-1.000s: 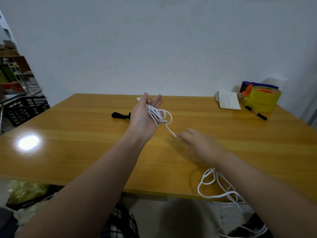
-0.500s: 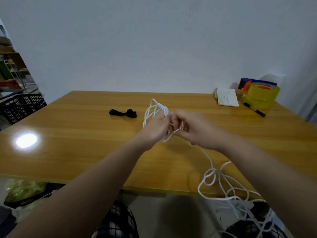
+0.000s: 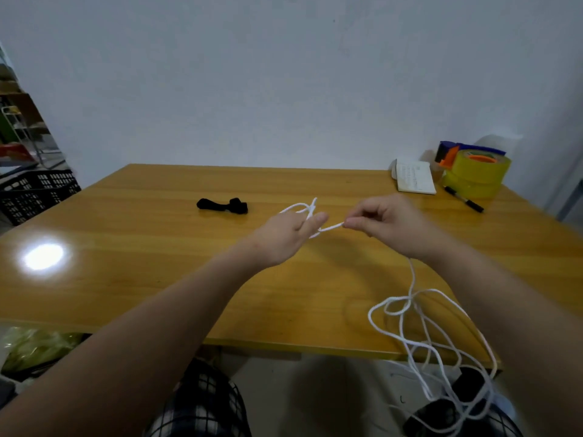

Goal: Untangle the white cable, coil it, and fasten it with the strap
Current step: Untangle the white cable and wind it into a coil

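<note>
The white cable (image 3: pixel 410 313) runs from loops around my left hand (image 3: pixel 284 238), across a short taut stretch to my right hand (image 3: pixel 385 225), then drops in tangled loops over the table's front edge to the floor. My left hand is held up with fingers extended and several cable turns around them. My right hand pinches the cable between thumb and forefinger, just right of the left fingertips. The black strap (image 3: pixel 222 205) lies on the wooden table (image 3: pixel 126 247), behind and left of my left hand.
At the back right corner stand yellow tape rolls (image 3: pixel 476 175) with a dispenser, a white notepad (image 3: pixel 413 181) and a black marker (image 3: pixel 463 200). A black crate (image 3: pixel 34 193) sits off the table's left side. A lamp glare marks the left tabletop.
My hands, touching half a second ago, have drawn apart, stretching a short piece of cable between them. The left fingers have opened out, and more cable loops now lie on the table's front right.
</note>
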### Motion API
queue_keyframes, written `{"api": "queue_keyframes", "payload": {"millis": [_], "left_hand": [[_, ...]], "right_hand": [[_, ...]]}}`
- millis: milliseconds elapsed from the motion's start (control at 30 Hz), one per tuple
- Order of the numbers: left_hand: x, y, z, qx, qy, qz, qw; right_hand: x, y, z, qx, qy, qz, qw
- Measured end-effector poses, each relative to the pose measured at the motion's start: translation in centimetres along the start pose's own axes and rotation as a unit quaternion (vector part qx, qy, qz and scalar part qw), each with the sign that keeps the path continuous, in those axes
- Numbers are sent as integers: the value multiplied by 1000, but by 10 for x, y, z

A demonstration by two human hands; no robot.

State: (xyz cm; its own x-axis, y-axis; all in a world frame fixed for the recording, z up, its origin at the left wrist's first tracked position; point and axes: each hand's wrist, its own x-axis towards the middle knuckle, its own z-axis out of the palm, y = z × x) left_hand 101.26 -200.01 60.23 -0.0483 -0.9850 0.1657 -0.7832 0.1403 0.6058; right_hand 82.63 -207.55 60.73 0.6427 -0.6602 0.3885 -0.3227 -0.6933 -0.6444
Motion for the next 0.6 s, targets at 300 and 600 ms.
{"api": "queue_keyframes", "payload": {"millis": [300, 600], "left_hand": [[-6, 2, 19, -346, -130, -57, 928], [1, 8, 16, -431, -147, -100, 885]], "right_hand": [[-6, 12, 17, 31, -119, 168, 978], [-4, -18, 32, 498, -58, 230, 834]]}}
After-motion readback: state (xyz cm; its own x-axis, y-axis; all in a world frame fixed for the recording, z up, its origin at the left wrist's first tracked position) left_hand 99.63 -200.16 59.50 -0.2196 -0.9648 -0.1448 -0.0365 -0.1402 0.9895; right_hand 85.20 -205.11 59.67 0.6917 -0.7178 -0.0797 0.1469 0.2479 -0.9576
